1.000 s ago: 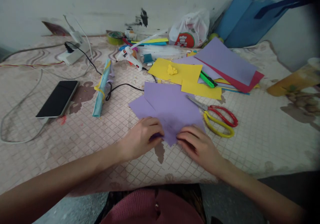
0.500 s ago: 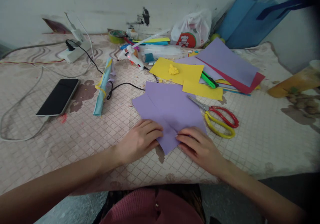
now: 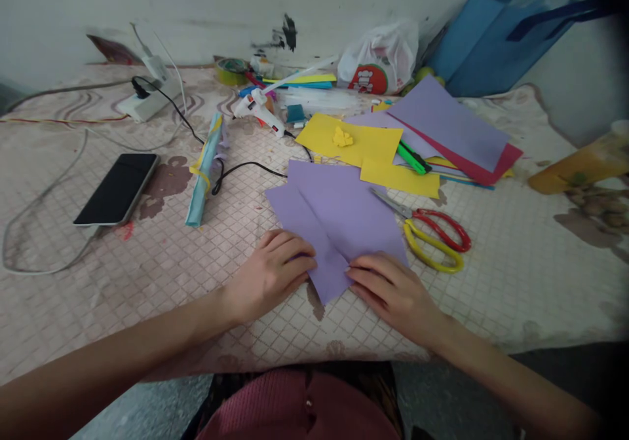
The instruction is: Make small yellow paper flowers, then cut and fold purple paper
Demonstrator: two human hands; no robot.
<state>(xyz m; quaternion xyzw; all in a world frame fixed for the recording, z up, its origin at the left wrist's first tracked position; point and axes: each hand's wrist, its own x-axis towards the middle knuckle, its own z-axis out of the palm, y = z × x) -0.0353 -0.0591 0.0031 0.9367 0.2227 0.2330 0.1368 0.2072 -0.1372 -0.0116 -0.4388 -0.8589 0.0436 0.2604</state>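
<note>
A small piece of purple paper lies slantwise over a larger purple sheet, its lower corner pointing towards me. My left hand holds the left edge of the small piece, fingers together and thumb hidden. At its lower right edge my right hand pinches the paper, with the palm side resting partly over the large sheet. Just right of the large sheet are scissors with one red and one yellow handle loop, their blades touching its edge.
Behind the sheets lie yellow paper with a small yellow paper flower, a green cutter and stacked coloured paper. A glue gun, a blue paper roll and a phone are to the left, among cables.
My left hand has slid slightly left and up along the edge of the small piece. The small piece's upper left corner has shifted a little right. My right hand stays put.
</note>
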